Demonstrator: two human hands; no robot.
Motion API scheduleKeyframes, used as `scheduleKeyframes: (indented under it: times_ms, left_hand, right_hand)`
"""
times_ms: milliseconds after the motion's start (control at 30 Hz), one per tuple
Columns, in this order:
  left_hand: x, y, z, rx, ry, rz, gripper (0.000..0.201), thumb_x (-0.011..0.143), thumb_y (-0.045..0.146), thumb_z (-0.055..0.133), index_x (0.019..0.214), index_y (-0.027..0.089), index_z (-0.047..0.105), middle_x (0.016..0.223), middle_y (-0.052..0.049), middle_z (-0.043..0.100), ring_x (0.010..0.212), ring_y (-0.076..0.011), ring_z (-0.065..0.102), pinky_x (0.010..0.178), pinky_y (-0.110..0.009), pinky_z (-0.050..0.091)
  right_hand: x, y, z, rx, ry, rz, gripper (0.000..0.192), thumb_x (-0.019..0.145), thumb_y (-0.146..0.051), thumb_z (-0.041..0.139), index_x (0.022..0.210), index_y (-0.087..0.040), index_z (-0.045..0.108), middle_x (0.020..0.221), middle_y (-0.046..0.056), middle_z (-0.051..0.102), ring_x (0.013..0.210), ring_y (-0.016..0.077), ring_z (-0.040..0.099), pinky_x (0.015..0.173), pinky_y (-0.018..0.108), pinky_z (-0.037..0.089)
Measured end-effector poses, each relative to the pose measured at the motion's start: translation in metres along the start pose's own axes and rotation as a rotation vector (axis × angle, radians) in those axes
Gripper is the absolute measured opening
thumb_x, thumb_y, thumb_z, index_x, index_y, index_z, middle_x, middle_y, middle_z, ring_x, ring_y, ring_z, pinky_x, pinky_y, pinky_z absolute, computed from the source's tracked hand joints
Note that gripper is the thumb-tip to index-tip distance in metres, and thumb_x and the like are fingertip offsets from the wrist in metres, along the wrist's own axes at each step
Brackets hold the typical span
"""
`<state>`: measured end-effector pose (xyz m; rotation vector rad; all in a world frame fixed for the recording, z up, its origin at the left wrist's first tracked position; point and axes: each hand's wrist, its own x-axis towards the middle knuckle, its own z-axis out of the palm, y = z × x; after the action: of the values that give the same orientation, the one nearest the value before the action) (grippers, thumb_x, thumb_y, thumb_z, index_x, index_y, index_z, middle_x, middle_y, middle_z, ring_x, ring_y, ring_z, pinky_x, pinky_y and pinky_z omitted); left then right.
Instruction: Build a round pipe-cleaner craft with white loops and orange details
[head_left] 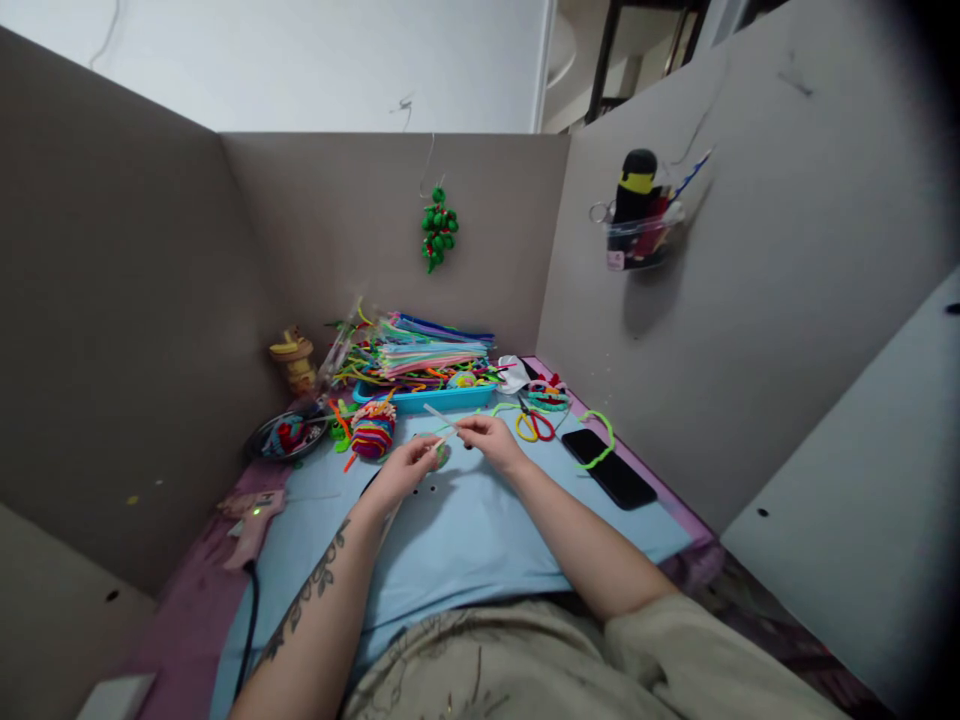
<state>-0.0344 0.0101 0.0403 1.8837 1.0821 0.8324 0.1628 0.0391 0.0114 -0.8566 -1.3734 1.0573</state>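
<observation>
Both hands are close together over the light blue cloth (465, 545). My right hand (489, 440) is closed in a pinch on a thin whitish strip (438, 412), which sticks out to the upper left; its material is unclear. Just left of it, my left hand (409, 470) is closed, fingertips pressed around a small pale green piece (442, 455) mostly hidden by the fingers. The strip's lower end comes near the left fingertips; I cannot tell if they touch. Small black dots lie on the cloth below the hands.
Pipe cleaners (435, 358) fill a blue tray (431, 402) at the back. Left are a striped fuzzy figure (373, 432), a dark dish (259, 445) and a pink glue gun (253, 530) with its cord. Right lie scissors (544, 427) and a phone (611, 472). Grey panels enclose the table.
</observation>
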Motion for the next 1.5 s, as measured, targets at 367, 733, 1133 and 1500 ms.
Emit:
scheduleKeyframes:
  times_ms: [367,733,1133,1500]
  left_hand:
    - [-0.008,0.06,-0.004,0.925,0.557,0.199,0.037,0.079,0.018,0.049,0.116,0.02,0.055,0.134,-0.014,0.043,0.13,-0.0322,0.025,0.102,-0.055,0.017]
    - [0.005,-0.006,0.014,0.358,0.379,0.254,0.022,0.084,0.026,0.044,0.088,0.017,0.064,0.087,-0.007,0.066,0.083,-0.0176,0.059,0.077,-0.028,0.044]
    - [0.002,-0.006,0.016,0.134,0.417,0.22,0.022,0.081,0.029,0.048,0.082,0.015,0.064,0.082,-0.006,0.066,0.077,-0.016,0.059,0.072,-0.026,0.045]
    - [0.004,-0.008,0.02,-0.022,0.418,0.183,0.021,0.076,0.033,0.056,0.076,0.013,0.065,0.074,-0.005,0.066,0.07,-0.0157,0.06,0.065,-0.025,0.046]
  right_hand:
    - [0.004,0.006,0.025,0.219,0.191,0.041,0.023,0.062,-0.031,0.067,0.08,-0.016,0.065,0.062,-0.001,0.06,0.056,0.01,0.051,0.054,0.022,0.041]
    - [-0.013,0.0,0.033,-0.165,0.098,-0.018,0.025,0.069,-0.032,0.062,0.09,-0.018,0.059,0.062,-0.002,0.056,0.052,0.0116,0.052,0.05,0.023,0.043]
    - [-0.02,-0.006,0.033,-0.399,-0.074,-0.266,0.021,0.079,-0.021,0.05,0.089,-0.018,0.069,0.085,0.006,0.062,0.081,0.0154,0.056,0.073,0.028,0.045]
    - [-0.022,0.0,0.034,-0.433,-0.028,-0.351,0.024,0.083,-0.02,0.047,0.099,-0.021,0.065,0.094,0.006,0.064,0.09,0.0174,0.057,0.081,0.031,0.045]
